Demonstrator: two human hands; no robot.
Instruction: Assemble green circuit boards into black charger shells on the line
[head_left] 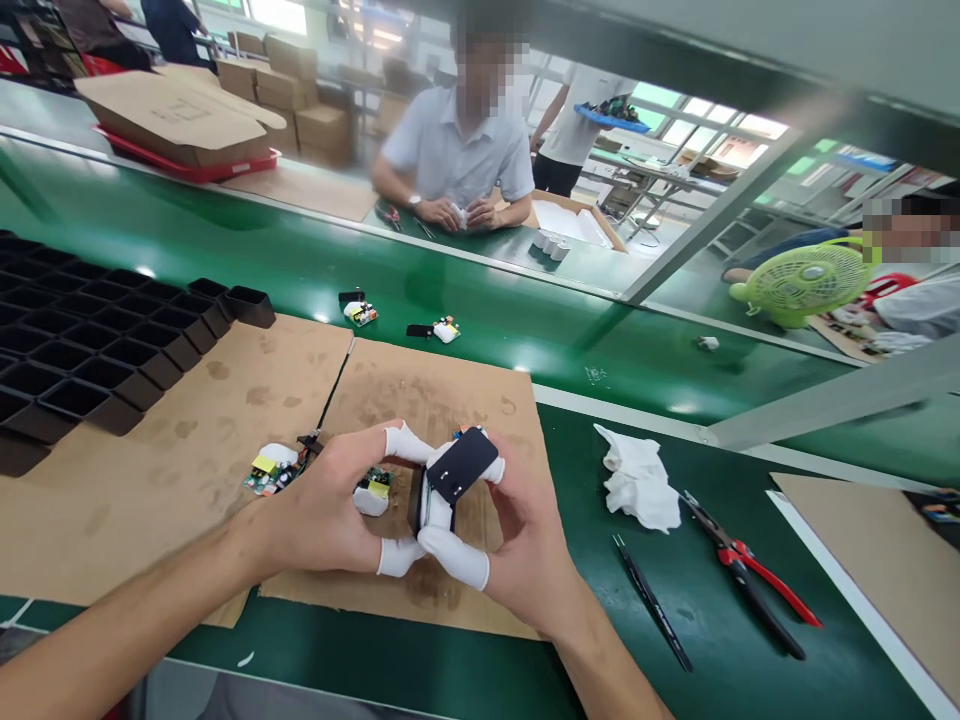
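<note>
Head view: pinching a black box-shaped plastic casing (416, 503) with left hand (330, 500) and a black rounded-rectangular plate (465, 463) with right hand (527, 535), above the brown cardboard sheet (442, 390), inside its right edge.

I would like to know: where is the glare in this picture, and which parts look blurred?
Head view throughout: white glare spots shine on the green belt; the windows behind are washed out; the cardboard boxes at the back look soft; the left hand, right hand, black cover and pliers look fairly sharp.
</note>
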